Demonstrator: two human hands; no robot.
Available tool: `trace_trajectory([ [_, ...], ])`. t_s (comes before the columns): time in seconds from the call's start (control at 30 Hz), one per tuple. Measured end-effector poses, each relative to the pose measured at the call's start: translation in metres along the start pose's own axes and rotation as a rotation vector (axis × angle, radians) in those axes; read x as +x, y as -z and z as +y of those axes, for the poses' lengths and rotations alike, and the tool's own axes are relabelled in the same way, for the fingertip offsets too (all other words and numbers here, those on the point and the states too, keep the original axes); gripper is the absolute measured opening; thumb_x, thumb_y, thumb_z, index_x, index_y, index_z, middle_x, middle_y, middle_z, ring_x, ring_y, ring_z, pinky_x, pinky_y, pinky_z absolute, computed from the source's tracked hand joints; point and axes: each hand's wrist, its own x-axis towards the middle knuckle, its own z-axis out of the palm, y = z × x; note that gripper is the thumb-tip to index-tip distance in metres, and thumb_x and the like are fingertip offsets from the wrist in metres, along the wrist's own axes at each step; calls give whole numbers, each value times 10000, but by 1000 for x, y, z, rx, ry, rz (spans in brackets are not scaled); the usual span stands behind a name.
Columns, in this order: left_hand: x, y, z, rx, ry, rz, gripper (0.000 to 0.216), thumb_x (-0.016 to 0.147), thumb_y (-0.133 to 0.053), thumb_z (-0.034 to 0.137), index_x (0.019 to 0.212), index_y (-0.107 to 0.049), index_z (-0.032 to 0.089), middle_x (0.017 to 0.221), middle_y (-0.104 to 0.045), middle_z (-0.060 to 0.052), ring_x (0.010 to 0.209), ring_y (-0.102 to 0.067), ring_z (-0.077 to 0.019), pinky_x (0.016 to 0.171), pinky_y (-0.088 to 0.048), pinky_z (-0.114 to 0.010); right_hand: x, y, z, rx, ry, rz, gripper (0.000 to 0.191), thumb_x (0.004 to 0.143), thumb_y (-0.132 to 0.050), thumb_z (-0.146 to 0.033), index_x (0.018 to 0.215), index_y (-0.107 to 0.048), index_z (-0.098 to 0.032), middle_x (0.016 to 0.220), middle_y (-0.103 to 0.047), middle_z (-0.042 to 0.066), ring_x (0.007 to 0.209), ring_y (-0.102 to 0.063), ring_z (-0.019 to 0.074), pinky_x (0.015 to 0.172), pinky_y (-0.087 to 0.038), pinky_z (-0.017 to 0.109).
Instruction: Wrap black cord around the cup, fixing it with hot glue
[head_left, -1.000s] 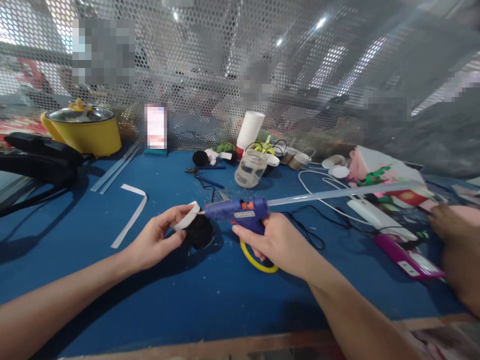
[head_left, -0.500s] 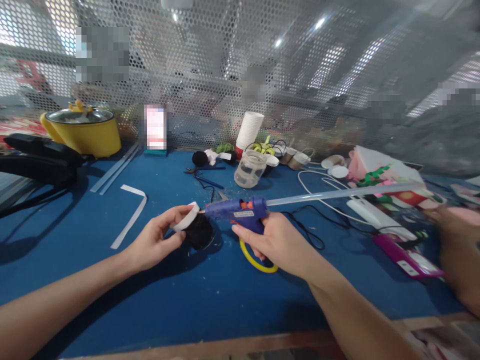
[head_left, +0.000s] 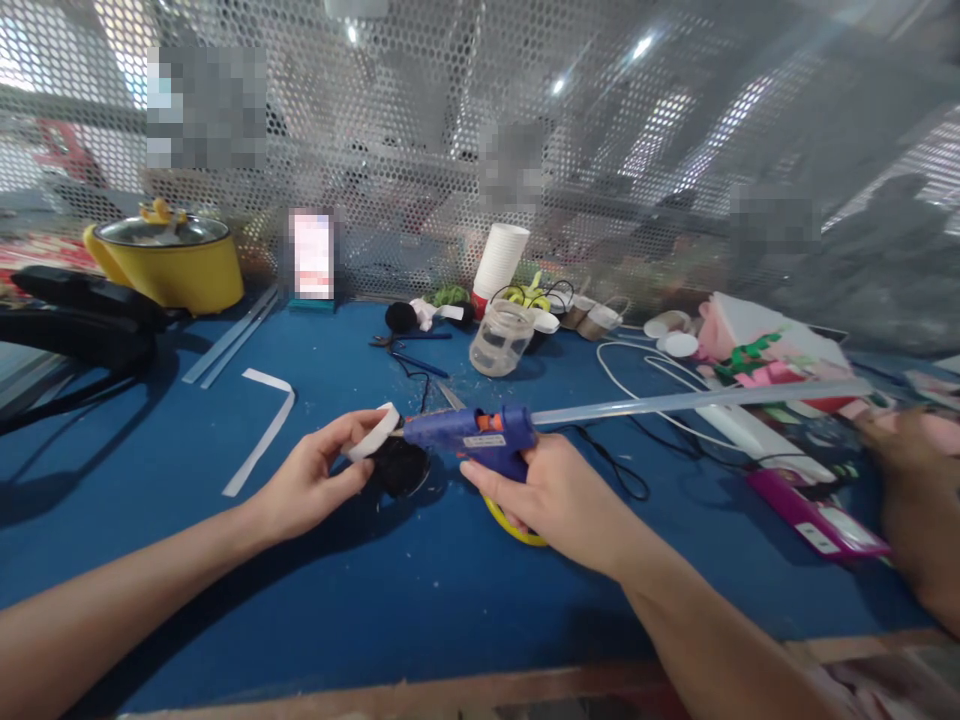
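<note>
Blue-covered worktop (head_left: 420, 600) runs beneath a perforated metal screen (head_left: 420, 150). Over it the left hand (head_left: 311, 480) pinches a white curved strip (head_left: 373, 433) just beside a black fluffy ball (head_left: 397, 467); the right hand (head_left: 551, 490) is clamped on a blue plastic glue gun (head_left: 469, 432), its nozzle touching the strip, a long clear glue stick (head_left: 675, 402) jutting rightward.

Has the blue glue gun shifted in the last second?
Yes. The glue gun in the right hand has sunk slightly toward the person, farther from the glass jar; its nozzle still meets the white band in the left hand.
</note>
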Motion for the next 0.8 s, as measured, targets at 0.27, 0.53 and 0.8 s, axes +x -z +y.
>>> trace_trajectory([
  [0.27,0,-1,3,63,-21,-1,106,781,-474,236,703,-472,165,1261,-466,-134,1136,-446,-265,926,-348,-408,-3,-7,-5,21,57,5,235,742,-503,-312,540,-475,-196,363,-499,-40,325,-479,111,414,-396,222],
  [0.53,-1,1,2,46,-29,-19,116,776,-476,234,689,-436,168,1268,-453,-140,1132,-447,-273,925,-347,-403,2,4,-2,77,-20,-71,363,754,-487,-342,435,-400,-192,362,-457,-32,348,-465,97,420,-399,212],
  [0.8,0,0,1,49,-31,-30,49,763,-464,209,751,-477,163,1225,-485,-127,1136,-439,-261,909,-368,-391,13,6,6,120,-29,-20,248,753,-507,-312,552,-466,-172,352,-454,-52,336,-460,86,431,-410,200],
])
